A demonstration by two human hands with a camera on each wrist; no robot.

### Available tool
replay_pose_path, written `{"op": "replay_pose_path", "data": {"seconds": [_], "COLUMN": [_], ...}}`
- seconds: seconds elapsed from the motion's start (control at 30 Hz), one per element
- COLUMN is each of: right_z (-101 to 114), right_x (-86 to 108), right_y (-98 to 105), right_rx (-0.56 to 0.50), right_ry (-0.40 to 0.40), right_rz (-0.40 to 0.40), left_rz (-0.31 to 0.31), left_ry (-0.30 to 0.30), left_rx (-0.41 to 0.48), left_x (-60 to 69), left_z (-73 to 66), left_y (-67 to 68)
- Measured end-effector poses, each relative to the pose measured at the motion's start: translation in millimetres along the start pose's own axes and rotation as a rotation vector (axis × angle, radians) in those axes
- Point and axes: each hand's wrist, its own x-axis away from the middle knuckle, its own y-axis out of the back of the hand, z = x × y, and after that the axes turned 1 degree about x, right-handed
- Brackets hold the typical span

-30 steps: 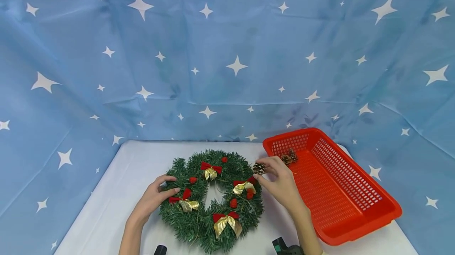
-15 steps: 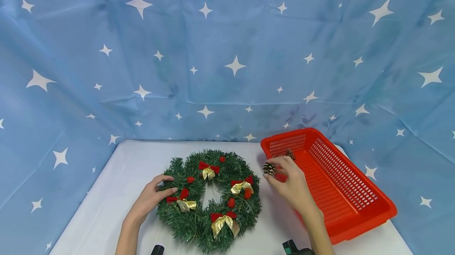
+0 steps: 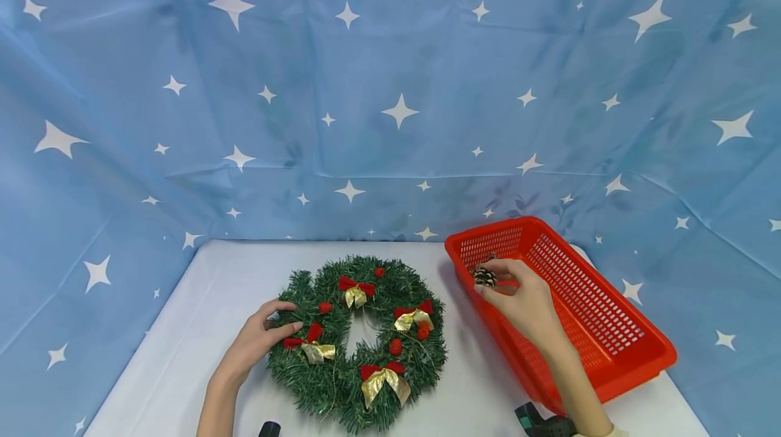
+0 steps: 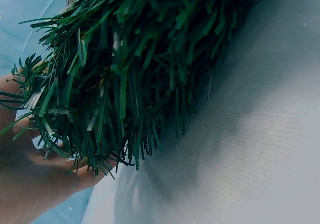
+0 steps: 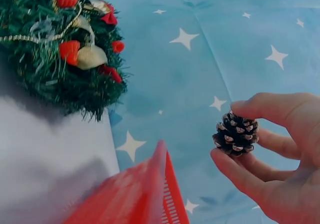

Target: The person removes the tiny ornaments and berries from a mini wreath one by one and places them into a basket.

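Observation:
A green wreath (image 3: 421, 369) with red-and-gold bows and red berries lies on the white table. My left hand (image 3: 256, 334) grips its left side; in the left wrist view the green tinsel (image 4: 135, 74) covers most of those fingers. Between the thumb and fingers of my right hand (image 3: 526, 295) a pinecone (image 3: 485, 278) is pinched, above the near left rim of the red basket (image 3: 634, 376). The right wrist view shows that pinecone (image 5: 236, 134) with pale scale tips, the basket's edge below it. Another pinecone in the basket is mostly hidden behind my right hand.
The basket stands on the right of the white table (image 3: 238, 274), set at an angle, with perforated walls. A blue cloth (image 3: 366, 51) with white stars hangs behind and at both sides. A dark wrist device (image 3: 539, 421) is on the right forearm.
My right hand has carried the pinecone from beside the wreath's right edge rightward to over the basket. The left hand has stayed on the wreath.

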Motion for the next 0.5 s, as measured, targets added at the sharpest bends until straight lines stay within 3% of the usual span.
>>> {"op": "replay_pose_path", "data": {"seconds": [0.23,0.5], "right_z": [-8,-26], "right_x": [-16.0,-36.7], "right_y": [18,28], "right_rx": [0.004,-0.077], "right_ry": [-0.121,-0.229], "right_rz": [0.056,0.149], "left_rz": [-0.008,-0.006], "left_ry": [-0.001,-0.003], "left_rx": [-0.006,-0.003], "left_x": [1.0,1.9], "left_z": [0.7,-0.4], "left_y": [0.9,1.0]}}
